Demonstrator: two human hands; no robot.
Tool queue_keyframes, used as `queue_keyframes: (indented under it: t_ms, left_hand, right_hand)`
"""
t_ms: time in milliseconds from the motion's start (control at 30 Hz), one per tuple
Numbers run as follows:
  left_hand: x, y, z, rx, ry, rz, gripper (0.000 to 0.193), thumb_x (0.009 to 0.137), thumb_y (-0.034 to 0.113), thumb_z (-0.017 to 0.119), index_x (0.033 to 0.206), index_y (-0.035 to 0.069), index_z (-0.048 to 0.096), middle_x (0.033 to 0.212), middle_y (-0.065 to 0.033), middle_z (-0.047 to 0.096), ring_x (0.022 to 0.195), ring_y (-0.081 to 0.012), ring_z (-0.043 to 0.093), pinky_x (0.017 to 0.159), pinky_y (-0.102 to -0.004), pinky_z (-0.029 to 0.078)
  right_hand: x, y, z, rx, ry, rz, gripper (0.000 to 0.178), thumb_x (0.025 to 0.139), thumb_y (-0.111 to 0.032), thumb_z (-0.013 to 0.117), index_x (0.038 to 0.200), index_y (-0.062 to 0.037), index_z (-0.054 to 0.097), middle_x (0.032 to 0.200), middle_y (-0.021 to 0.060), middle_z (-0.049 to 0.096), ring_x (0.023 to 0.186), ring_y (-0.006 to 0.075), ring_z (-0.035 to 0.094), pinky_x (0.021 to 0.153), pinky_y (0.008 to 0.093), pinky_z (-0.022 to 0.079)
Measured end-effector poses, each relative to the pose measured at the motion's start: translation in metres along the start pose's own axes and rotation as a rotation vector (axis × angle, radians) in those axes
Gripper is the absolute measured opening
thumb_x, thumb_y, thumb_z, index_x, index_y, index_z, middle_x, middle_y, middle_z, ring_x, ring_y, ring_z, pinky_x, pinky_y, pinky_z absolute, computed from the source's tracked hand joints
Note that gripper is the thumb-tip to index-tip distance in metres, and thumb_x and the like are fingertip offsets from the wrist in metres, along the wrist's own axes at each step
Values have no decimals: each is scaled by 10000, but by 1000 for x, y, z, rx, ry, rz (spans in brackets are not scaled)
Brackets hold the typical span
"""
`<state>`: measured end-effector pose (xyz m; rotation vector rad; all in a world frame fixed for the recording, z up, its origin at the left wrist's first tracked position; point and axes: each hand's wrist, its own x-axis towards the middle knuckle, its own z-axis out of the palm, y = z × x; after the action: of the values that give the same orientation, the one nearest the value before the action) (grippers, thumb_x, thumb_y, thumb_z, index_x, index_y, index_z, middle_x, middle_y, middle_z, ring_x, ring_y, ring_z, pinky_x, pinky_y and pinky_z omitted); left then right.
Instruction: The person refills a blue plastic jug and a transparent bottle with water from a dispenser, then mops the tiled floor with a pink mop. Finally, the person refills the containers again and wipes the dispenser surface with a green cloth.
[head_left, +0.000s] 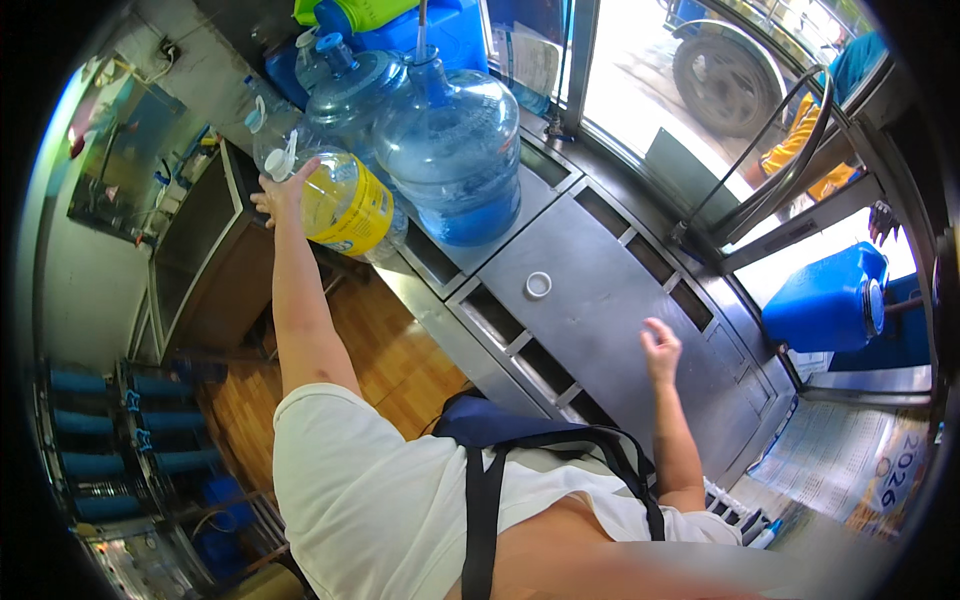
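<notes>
My left hand (284, 196) reaches to the far left and is closed around the neck of a clear plastic bottle (325, 190) with a yellow label and a white cap. The bottle tilts at the counter's left end, beside a large clear-blue water jug (450, 150). My right hand (661, 352) hovers over the right part of the metal counter, holding nothing, its fingers loosely bent and apart. A small white ring (538, 286) lies on the counter between my hands, touched by neither.
Another round water jug (350, 95) stands behind the bottle. Slotted openings (490, 312) line the metal counter (590, 280). A blue jerrycan (825, 300) is at the right by the window opening, where a person's orange-and-yellow clothing (805, 145) shows outside. Shelving (205, 240) stands at left.
</notes>
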<state>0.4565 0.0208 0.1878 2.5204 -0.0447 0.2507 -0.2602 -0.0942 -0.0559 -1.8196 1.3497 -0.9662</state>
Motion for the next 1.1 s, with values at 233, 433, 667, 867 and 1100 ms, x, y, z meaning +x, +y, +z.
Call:
queue_keyframes:
  t_ms: [233, 433, 667, 867, 1100]
  left_hand:
    - [-1, -23, 1, -128, -21, 561, 746, 656, 669, 779, 1172, 138, 689, 1154, -57, 715, 1172, -320, 615, 1132, -648, 191]
    - [-158, -29, -85, -616, -64, 984, 578, 641, 450, 869, 1073, 97, 718, 1022, -47, 741, 1005, -239, 694, 1168, -602, 126]
    - [-339, 37, -97, -741, -613, 1337, 508, 637, 458, 846, 983, 110, 716, 1022, -74, 740, 995, -247, 703, 1125, -610, 219]
    - [-445, 67, -72, -845, -794, 1382, 542, 642, 439, 857, 1036, 90, 728, 942, -88, 752, 952, -248, 720, 1158, -557, 215]
    - [-475, 81, -36, -869, -830, 1341, 754, 599, 496, 889, 1105, -33, 705, 981, -131, 756, 919, -229, 732, 1176, -497, 208]
  right_hand:
    - [-41, -225, 63, 93, -305, -444, 237, 752, -49, 756, 987, -63, 729, 1063, 131, 656, 1040, 322, 619, 909, 398, 511]
    - [-13, -383, 62, 64, -167, -939, 286, 777, 9, 719, 1049, -79, 732, 1150, 151, 581, 1028, 331, 576, 860, 381, 502]
    - [0, -436, 3, -711, -252, -720, 292, 835, -237, 718, 1100, -121, 676, 1041, 153, 616, 1034, 319, 625, 872, 426, 528]
    - [16, -393, -83, -609, -432, -466, 272, 771, -83, 723, 1043, -89, 719, 962, 156, 648, 908, 319, 666, 803, 392, 556]
    - [14, -240, -153, 278, 256, -240, 288, 797, -2, 771, 1072, -24, 692, 1077, 76, 655, 954, 153, 660, 842, 272, 564]
